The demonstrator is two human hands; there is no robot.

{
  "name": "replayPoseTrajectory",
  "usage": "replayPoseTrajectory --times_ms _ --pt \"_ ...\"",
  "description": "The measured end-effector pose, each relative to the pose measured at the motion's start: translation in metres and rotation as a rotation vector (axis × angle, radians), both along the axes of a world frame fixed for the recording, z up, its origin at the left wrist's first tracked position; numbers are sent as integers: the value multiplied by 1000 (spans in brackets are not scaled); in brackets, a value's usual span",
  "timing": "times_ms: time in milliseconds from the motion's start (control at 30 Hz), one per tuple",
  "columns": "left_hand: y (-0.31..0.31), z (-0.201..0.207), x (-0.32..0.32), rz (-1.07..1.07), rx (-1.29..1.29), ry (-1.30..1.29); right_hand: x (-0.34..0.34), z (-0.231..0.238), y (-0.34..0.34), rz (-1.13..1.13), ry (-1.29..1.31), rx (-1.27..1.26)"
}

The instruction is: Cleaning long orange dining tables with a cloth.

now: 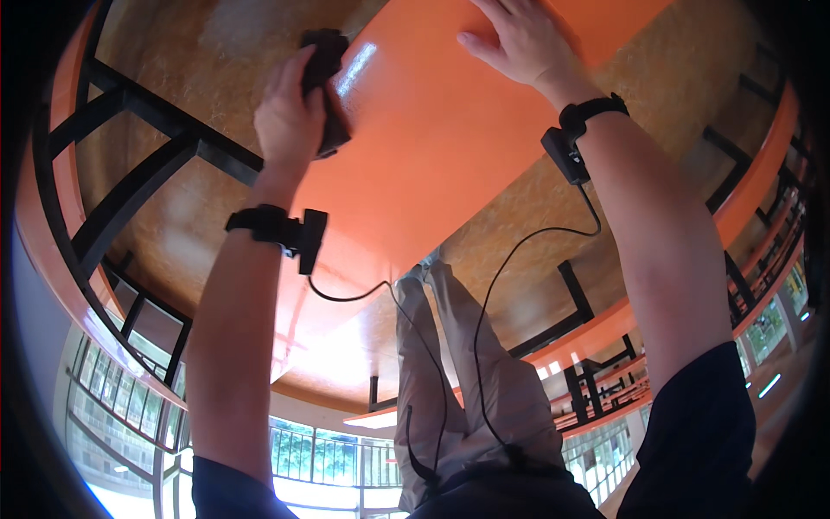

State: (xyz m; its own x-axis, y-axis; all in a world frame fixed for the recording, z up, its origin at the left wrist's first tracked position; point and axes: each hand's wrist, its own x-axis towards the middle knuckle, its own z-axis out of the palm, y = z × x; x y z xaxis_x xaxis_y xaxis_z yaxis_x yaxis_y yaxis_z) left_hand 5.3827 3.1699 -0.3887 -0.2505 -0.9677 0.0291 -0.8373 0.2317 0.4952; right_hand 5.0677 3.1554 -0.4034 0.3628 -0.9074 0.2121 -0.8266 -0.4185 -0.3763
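My left hand (285,112) is closed around a dark brown, bunched cloth (325,91) at the left edge of the orange tabletop (424,143). The fingers lie along the cloth's left side, and part of it shows beyond the thumb. Over the far right part of the same tabletop, my right hand (519,39) is spread with its thumb apart, and nothing shows in it. Its fingertips run out of the picture at the top, so whether it touches the surface is hard to tell.
Each wrist wears a black strap with a small box, and thin cables (519,251) hang from them toward my waist. Black metal frames (147,182) and orange benches (596,333) stand on both sides over a brown floor (225,43). Railings (316,450) and windows lie behind me.
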Motion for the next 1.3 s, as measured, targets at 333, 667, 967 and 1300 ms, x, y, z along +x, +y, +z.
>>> replayPoseTrajectory --times_ms 333,667,967,1300 --pt "210 -8 -89 -369 331 256 8 -4 -5 14 15 8" --pt "77 -19 -22 291 18 419 -11 -15 -2 -4 0 -23" --pt "-41 -24 -75 246 -86 344 8 -19 -7 12 18 -44" --pt "89 7 -158 371 109 196 -107 15 -39 155 -268 -8"
